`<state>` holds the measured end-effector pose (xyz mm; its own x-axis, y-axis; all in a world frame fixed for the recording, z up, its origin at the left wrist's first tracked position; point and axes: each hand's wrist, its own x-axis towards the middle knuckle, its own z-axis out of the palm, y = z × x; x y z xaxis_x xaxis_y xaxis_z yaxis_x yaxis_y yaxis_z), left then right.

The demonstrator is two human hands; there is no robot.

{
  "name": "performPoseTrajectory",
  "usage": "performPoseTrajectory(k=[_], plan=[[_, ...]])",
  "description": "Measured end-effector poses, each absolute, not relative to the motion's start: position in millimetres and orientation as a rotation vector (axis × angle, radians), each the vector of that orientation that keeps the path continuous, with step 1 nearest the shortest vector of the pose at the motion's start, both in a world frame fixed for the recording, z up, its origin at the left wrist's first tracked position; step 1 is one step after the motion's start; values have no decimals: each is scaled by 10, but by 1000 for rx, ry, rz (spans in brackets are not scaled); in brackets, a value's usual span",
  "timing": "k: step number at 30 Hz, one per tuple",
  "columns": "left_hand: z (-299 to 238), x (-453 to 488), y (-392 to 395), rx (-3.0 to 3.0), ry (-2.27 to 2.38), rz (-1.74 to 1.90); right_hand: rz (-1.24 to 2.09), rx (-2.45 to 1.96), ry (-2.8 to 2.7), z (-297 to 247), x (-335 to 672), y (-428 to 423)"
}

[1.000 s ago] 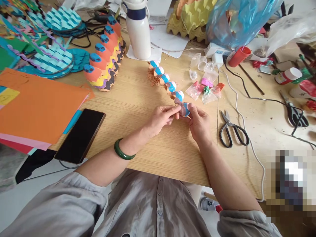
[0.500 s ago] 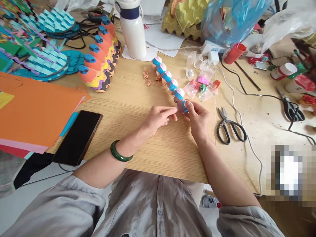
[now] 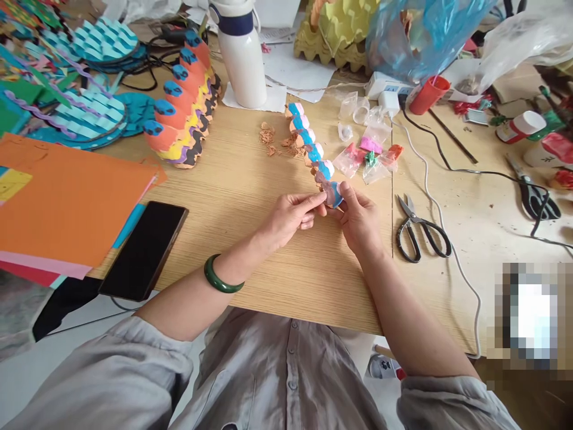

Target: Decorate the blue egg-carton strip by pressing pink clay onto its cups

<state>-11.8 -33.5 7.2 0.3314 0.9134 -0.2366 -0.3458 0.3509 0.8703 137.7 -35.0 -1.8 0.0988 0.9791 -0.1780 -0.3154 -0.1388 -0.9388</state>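
A strip of egg carton (image 3: 308,136) with a row of bumps, coated in blue, pink and brownish clay, runs from the near middle of the table away from me. My right hand (image 3: 362,216) grips its near end, thumb on top of the last bump. Against the brownish side of that same bump press the fingertips of my left hand (image 3: 290,218); the fingers are drawn together, and whether a bit of clay is between them is hidden. Small clear bags of coloured clay (image 3: 370,156) lie to the right of the strip. Brown scraps (image 3: 267,135) lie beside it.
Black-handled scissors (image 3: 421,230) lie right of my hands, near a white cable (image 3: 432,206). A phone (image 3: 144,251) and orange paper (image 3: 58,209) are at left. Behind stand a white bottle (image 3: 244,65), a painted egg-carton piece (image 3: 190,101) and a red cup (image 3: 430,95).
The strip has turned in my right hand, so more of its brownish side shows. My left fingertips have come onto the near bump.
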Motion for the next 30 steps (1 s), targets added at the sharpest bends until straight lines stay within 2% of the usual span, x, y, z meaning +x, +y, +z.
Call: performPoseTrajectory(k=[10, 23, 30], plan=[[119, -170, -265, 791, 765, 915, 1422, -1126, -819, 45, 1362, -367], [55, -136, -286, 976, 927, 933, 1354, -1159, -852, 8, 1344, -380], [92, -185, -284, 953, 792, 913, 1353, -1132, -858, -3, 1356, -368]])
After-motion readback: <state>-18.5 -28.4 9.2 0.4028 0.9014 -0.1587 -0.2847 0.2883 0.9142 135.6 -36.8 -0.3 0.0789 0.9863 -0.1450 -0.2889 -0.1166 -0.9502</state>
